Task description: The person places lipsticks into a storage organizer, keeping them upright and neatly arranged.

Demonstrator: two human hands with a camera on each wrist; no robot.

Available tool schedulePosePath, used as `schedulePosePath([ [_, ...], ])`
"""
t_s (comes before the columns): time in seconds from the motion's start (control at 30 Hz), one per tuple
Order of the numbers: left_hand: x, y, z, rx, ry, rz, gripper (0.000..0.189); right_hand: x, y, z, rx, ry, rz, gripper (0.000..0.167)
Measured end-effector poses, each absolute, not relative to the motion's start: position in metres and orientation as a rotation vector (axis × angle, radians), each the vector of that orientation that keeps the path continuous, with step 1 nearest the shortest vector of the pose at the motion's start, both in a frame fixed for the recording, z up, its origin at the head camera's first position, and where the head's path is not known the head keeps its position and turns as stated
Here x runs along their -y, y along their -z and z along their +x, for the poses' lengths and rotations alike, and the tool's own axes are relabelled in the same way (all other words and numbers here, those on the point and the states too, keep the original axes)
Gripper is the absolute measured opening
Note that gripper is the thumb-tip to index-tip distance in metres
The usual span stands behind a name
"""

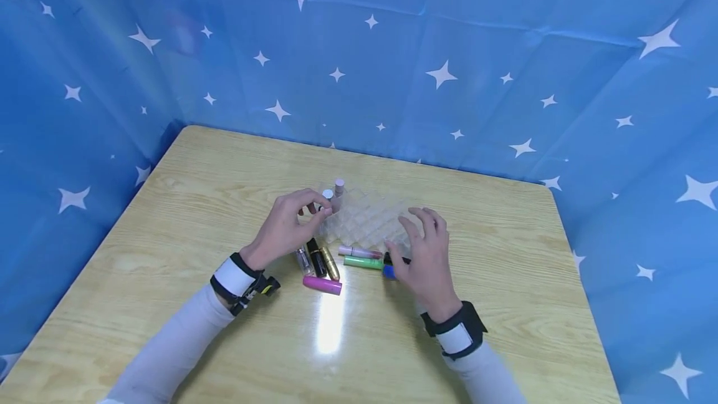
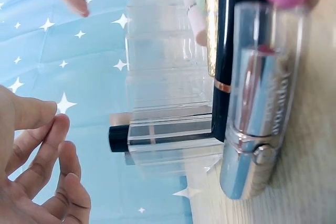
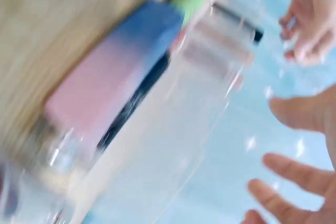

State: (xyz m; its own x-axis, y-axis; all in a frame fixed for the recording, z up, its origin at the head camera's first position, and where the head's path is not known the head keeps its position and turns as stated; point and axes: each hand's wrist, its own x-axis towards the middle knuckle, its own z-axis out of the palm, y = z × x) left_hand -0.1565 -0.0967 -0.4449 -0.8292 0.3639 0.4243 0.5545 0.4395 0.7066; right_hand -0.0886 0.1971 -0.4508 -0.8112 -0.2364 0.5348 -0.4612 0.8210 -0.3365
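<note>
My left hand [image 1: 294, 220] hovers by the left end of a clear plastic organizer [image 1: 367, 220]. Its fingers are loosely bent, with the thumb near the index fingertip and nothing visible between them. In the left wrist view, a black lipstick tube [image 2: 119, 138] stands in an end compartment, apart from those fingers. Two light-capped tubes, one a pale-capped tube [image 1: 339, 186], rise from the same end in the head view. Over the organizer's right front corner, my right hand [image 1: 429, 257] spreads its fingers and holds nothing. It partly hides a blue-and-pink tube [image 3: 110, 72] lying below.
Before the organizer lie a silver lipstick with clear cap [image 2: 252, 171], a black tube [image 1: 316, 259], a gold tube [image 1: 330, 264], a magenta tube [image 1: 322, 285], a green tube [image 1: 361, 262] and a pale pink tube [image 1: 356, 252]. A starred blue curtain [image 1: 392, 48] hangs behind the wooden table [image 1: 224, 161].
</note>
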Motion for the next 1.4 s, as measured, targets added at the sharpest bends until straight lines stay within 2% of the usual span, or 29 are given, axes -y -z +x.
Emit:
schedulePosePath([
  [0.17, 0.099, 0.446, -0.141, 2.491, 1.305, -0.816, 0.008, -0.17, 0.451, -0.076, 2.527, -0.669, 0.744, 0.028],
  [0.4, 0.106, 0.447, -0.128, 2.525, 1.249, -0.844, 0.007, -0.134, 0.454, -0.07, 2.786, -0.718, 1.008, 0.02],
  [0.57, 0.108, 0.446, -0.116, 2.56, 1.21, -0.853, 0.007, -0.12, 0.462, -0.066, 2.848, -0.641, 1.069, 0.009],
  [0.87, 0.105, 0.454, -0.092, 2.764, 1.138, -0.933, 0.007, -0.116, 0.468, -0.06, 2.888, -0.556, 1.029, 0.003],
  [1.4, 0.113, 0.467, -0.073, 2.897, 1.228, -0.959, 0.015, -0.124, 0.476, -0.053, 2.87, -0.869, 1.017, 0.013],
])
